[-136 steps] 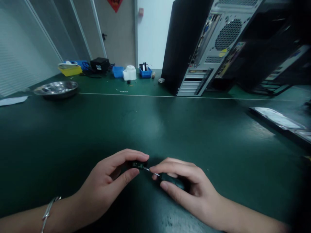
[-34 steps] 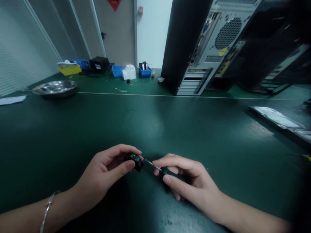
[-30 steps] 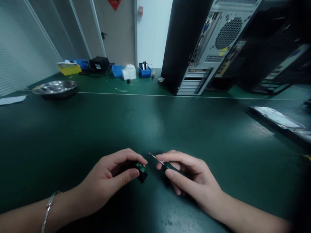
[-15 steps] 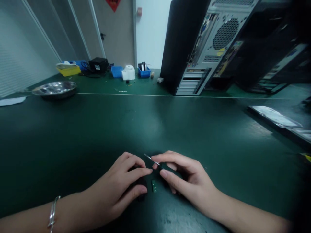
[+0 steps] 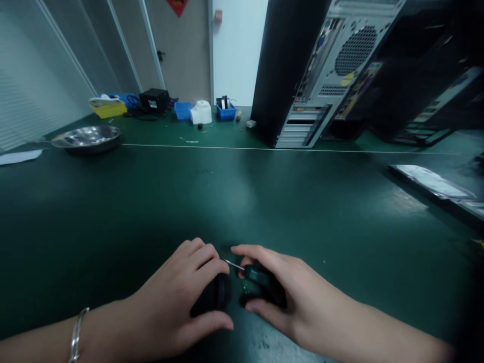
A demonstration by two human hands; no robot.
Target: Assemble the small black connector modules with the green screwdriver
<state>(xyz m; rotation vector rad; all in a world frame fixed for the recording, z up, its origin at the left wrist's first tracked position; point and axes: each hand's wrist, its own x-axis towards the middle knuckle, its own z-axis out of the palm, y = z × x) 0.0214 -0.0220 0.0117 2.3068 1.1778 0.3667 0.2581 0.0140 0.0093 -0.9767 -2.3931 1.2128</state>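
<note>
My left hand is curled around a black rounded object, its thumb low along the near side; most of the object is hidden under the palm. In my right hand lies a small screwdriver with a dark handle. Its thin metal shaft points left, the tip close to the left fingers. The right index finger is stretched out above the shaft. Between the hands a small green circuit board shows in part, with something dark and blurred beside the right thumb.
A shiny metal bowl stands at the back left. Blue bins and a yellow tray line the far edge. A computer tower rises at the back right, and a flat silver-topped panel lies at the right.
My right hand has opened its grip wider, and the screwdriver handle now shows. The shaft has shifted slightly lower. My left thumb has moved down, exposing more of the black object.
</note>
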